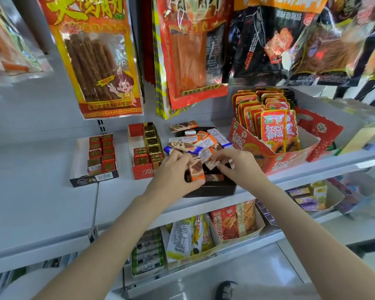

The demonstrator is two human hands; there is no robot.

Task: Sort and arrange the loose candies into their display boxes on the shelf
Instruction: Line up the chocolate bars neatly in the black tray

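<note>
A black display box (212, 190) stands at the shelf's front edge, heaped with loose wrapped candy bars (201, 141) in orange, white and blue wrappers. My left hand (173, 169) grips an orange-and-brown candy bar (197, 172) upright at the box's front left. My right hand (238, 163) pinches a small white-wrapped candy (212, 163) over the box's middle. To the left, a red box (142, 173) holds gold and red cube candies. Further left, a white-and-black box (89, 180) holds red cube candies.
A red carton (266, 154) of orange snack packets stands right of the black box. Large snack bags (95, 57) hang above the shelf's back. The white shelf (41, 180) stretches left. A lower shelf carries more snack boxes (232, 221).
</note>
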